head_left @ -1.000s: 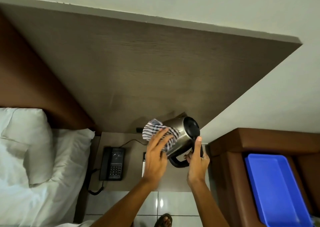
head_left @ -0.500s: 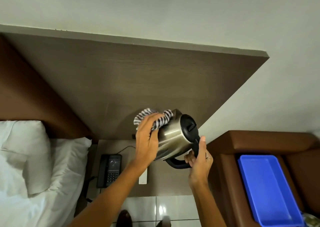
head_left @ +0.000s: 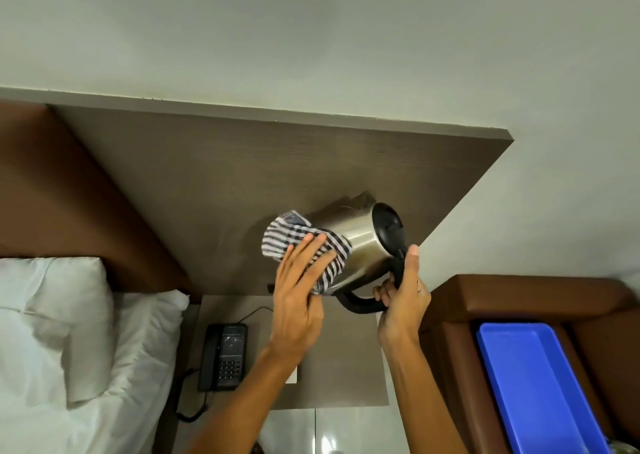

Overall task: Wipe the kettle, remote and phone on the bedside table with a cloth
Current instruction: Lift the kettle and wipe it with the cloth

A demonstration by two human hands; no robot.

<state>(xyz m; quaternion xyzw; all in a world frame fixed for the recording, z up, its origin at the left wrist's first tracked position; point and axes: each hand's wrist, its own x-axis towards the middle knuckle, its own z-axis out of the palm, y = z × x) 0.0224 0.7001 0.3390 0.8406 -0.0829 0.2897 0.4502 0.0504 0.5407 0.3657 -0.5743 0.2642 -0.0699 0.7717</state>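
Observation:
A steel kettle (head_left: 360, 242) with a black lid and handle is held tilted in the air above the bedside table (head_left: 346, 356). My right hand (head_left: 401, 294) grips its black handle. My left hand (head_left: 301, 294) presses a striped cloth (head_left: 298, 238) against the kettle's lower side and base. A black phone (head_left: 225, 356) lies on the table's left part. A white remote (head_left: 292, 377) shows only as a corner beside my left forearm; the rest is hidden.
A bed with white pillows (head_left: 62, 332) lies to the left. A brown headboard panel (head_left: 242, 176) rises behind the table. To the right stands a brown chair holding a blue tray (head_left: 533, 384). Tiled floor (head_left: 346, 429) shows below the table's front edge.
The kettle has tipped further onto its side and risen in view. My left hand with the cloth slid from the kettle's upper side down to its lower side and base.

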